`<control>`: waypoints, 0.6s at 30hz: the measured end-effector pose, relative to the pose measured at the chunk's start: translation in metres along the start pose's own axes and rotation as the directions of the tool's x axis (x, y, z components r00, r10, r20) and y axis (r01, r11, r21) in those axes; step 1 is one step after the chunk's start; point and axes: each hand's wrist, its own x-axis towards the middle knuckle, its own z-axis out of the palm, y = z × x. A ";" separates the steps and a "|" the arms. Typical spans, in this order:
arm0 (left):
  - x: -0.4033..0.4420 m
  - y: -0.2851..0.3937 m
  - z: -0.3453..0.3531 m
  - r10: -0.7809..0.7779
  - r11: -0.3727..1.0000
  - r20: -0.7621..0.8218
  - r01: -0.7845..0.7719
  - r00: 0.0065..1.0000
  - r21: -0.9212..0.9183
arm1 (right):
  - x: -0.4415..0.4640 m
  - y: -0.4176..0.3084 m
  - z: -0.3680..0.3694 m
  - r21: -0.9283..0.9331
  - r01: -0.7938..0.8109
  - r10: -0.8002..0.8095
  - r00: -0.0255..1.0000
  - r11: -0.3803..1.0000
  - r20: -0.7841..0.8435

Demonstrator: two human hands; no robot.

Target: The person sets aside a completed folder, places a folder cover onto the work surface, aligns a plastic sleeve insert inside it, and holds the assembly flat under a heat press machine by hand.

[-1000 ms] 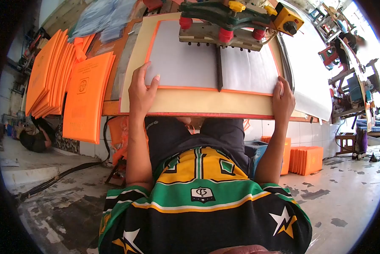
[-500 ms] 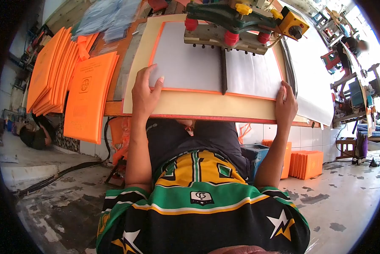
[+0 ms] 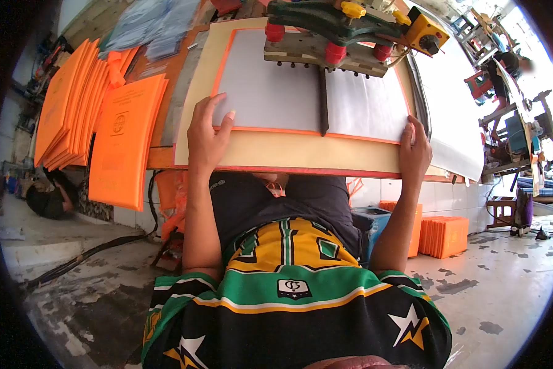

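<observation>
An orange cover lies spread under a press, with pale translucent sheets over its two halves. My left hand rests at the cover's lower left corner, thumb and forefinger apart at the edge. At the lower right corner, my right hand touches the border with forefinger and thumb slightly parted; its other fingers are partly hidden. Beneath the cover is a cream board. A dark bar runs down the cover's middle, below the green and metal press head.
Stacked orange folders and a printed orange folder stand at the left table edge. Clear plastic sheets lie behind them. A yellow control box is on the press. More orange folders sit on the floor. Other people are in the background.
The whole view has shifted slightly, moving the table and folders a little left and up. Both hands keep their places at the cover's corners.
</observation>
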 end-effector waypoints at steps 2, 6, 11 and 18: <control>0.001 -0.006 0.001 0.103 0.992 -0.027 -0.101 0.994 0.072 | 0.000 -0.001 -0.001 0.013 -0.006 0.006 1.000 1.000 -0.004; 0.000 -0.008 0.002 0.042 0.999 -0.009 -0.042 0.999 0.020 | 0.000 0.001 0.001 0.018 0.004 -0.004 1.000 1.000 -0.006; 0.000 -0.006 0.002 0.013 0.999 -0.004 -0.012 1.000 0.033 | -0.001 0.002 0.002 0.033 0.015 -0.014 1.000 0.999 -0.019; 0.001 -0.005 0.001 0.056 0.996 0.013 -0.056 0.998 0.072 | -0.001 0.001 0.001 0.000 -0.001 0.001 1.000 1.000 0.003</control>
